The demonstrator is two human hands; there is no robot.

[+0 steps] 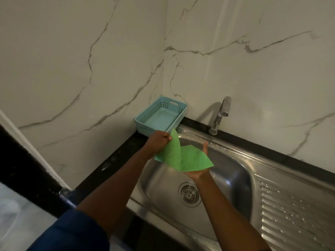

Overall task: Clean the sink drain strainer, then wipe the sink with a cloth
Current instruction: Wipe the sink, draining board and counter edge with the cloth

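Observation:
A green cloth (183, 156) hangs half-folded over the steel sink (233, 176). My left hand (158, 140) pinches its upper corner near the sink's back left rim. My right hand (198, 173) lies palm up under the cloth's lower half, one fingertip showing above the cloth's far edge; most of that hand is hidden by the cloth. The round metal drain strainer (189, 194) sits in the drain at the bottom of the basin, below my right wrist.
A light blue plastic basket (145, 117) stands in the corner on the black counter (112, 160). A steel tap (220, 115) rises behind the sink. A ribbed, wet drainboard (293, 214) lies to the right. Marble walls close the back and left.

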